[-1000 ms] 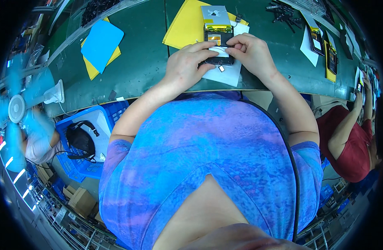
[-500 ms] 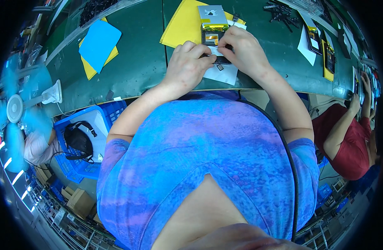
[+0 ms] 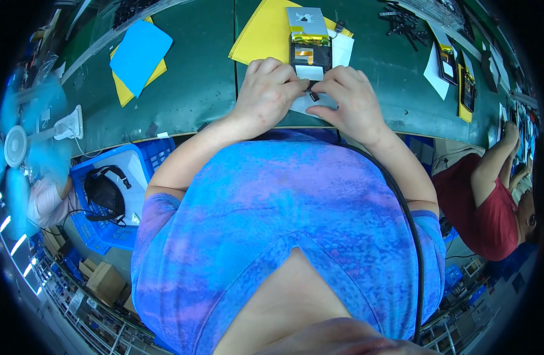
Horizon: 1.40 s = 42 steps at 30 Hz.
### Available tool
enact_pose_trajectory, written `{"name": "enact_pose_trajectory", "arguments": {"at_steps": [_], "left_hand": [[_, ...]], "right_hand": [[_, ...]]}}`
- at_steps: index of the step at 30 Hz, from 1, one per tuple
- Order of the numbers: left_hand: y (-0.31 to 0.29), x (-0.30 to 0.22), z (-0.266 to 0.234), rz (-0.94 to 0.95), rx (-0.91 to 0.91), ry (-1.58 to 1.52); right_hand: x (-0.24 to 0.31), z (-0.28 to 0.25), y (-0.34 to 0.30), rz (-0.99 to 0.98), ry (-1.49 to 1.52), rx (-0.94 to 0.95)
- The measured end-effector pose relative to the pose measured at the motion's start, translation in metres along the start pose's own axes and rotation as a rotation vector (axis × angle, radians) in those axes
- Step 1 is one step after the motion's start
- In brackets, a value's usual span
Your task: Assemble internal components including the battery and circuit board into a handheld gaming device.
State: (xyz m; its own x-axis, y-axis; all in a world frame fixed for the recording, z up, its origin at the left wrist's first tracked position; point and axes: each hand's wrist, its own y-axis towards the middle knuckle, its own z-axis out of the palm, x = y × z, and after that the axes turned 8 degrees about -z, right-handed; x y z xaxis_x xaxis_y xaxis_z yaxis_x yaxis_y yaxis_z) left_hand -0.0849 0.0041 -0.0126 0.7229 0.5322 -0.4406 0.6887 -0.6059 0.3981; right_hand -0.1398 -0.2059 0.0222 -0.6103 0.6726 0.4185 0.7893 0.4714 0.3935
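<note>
In front of me lies an opened black handheld device (image 3: pixel 326 54), with an orange flex cable showing inside. A silver battery (image 3: pixel 307 21) edged with yellow tape lies beyond it, against its far end. A white rectangular pad (image 3: pixel 309 73) covers the near part of the device. My left hand (image 3: pixel 267 90) has its fingers curled and pinched on the device's near left edge. A small dark part (image 3: pixel 314 96) sits by that near edge, on white paper (image 3: pixel 300 106). My right hand (image 3: pixel 350 102) is beside it, thumb and forefinger apart, the forefinger tip close to the part.
Yellow sheets (image 3: pixel 257 38) lie under the battery. A blue sheet (image 3: pixel 142 56) is at the left; two similar devices (image 3: pixel 446 62) and a pile of black strips (image 3: pixel 402 23) are at the right. A fan (image 3: pixel 16 145) and blue crate (image 3: pixel 143 160) stand left; a red-sleeved co-worker (image 3: pixel 479 207) sits right.
My right hand has drawn back from the white pad toward the table's near edge, and its thumb and forefinger have parted. The left hand stays at the device's edge.
</note>
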Motion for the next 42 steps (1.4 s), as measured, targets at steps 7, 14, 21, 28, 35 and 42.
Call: {"name": "enact_pose_trajectory", "arguments": {"at_steps": [7,14,21,28,35,42], "left_hand": [[-0.002,-0.001,-0.001,-0.007,-0.008,-0.035],[-0.002,0.0,0.0,-0.006,-0.001,-0.036],[-0.002,0.0,-0.001,-0.002,0.01,-0.029],[-0.003,0.002,0.002,0.008,-0.002,-0.029],[-0.002,0.001,0.002,0.01,0.0,0.003],[-0.005,-0.001,0.003,0.027,-0.007,-0.009]], "right_hand": [[-0.016,-0.001,-0.004,0.1,0.032,-0.091],[-0.018,0.007,-0.013,0.426,0.35,-0.145],[-0.017,0.013,-0.016,0.495,0.422,-0.134],[-0.006,0.001,-0.013,0.072,-0.114,-0.064],[-0.015,0.0,-0.016,-0.23,-0.369,-0.03],[-0.017,0.006,-0.016,0.004,-0.019,-0.078]]}}
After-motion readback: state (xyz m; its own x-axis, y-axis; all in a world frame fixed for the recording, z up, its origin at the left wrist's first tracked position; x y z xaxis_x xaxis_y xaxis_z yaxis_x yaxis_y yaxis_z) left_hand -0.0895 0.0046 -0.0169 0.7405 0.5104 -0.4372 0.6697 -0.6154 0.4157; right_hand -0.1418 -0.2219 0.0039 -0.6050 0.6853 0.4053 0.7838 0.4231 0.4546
